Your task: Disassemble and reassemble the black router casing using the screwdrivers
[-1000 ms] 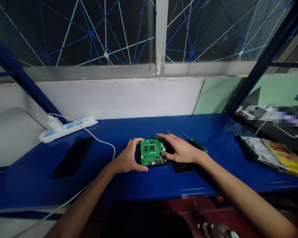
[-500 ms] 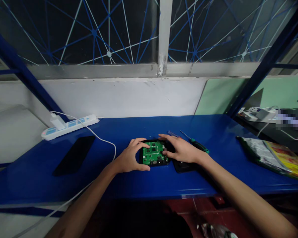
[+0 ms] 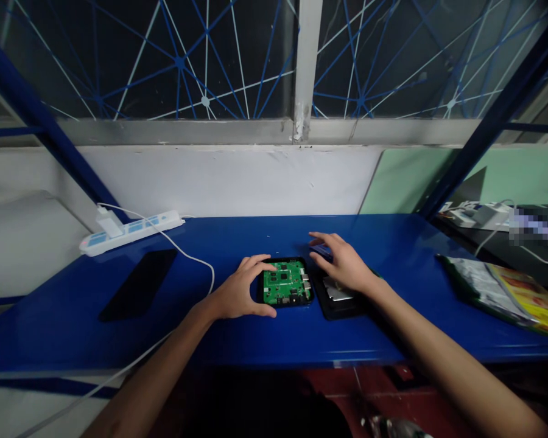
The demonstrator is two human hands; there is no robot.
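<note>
Left hand [image 3: 235, 293] spans the left end of the black case [image 3: 296, 260], thumb along the front wall, fingers over the rear; looks like a light clamp. Case sits flat on the table [image 3: 274, 340], green circuit board [image 3: 284, 281] face up inside. Right hand [image 3: 344, 263] holds nothing that I can see, fingers and thumb spread, just right of the grip. Handling guess: light, stiff; case probably tough plastic, board fragile. Take it by the side walls, off the chips and the metal connectors [image 3: 305, 281]. Under the right hand: black squarish part [image 3: 331, 313] with a shiny silver plate [image 3: 338, 292], partly hidden. Bluish item [image 3: 320, 250] by its fingertips, too covered to name; contact unclear. Left of the grip: thin matte-dark slab [image 3: 139, 285], rectangular. Far right: crinkly foil-look packet [image 3: 511, 292]. Beyond the grip to the left: thin soft white cable [image 3: 196, 258], long white power strip [image 3: 137, 230]. Behind everything: scuffed white wall [image 3: 210, 182], then dark patterned window glass [image 3: 237, 61].
</note>
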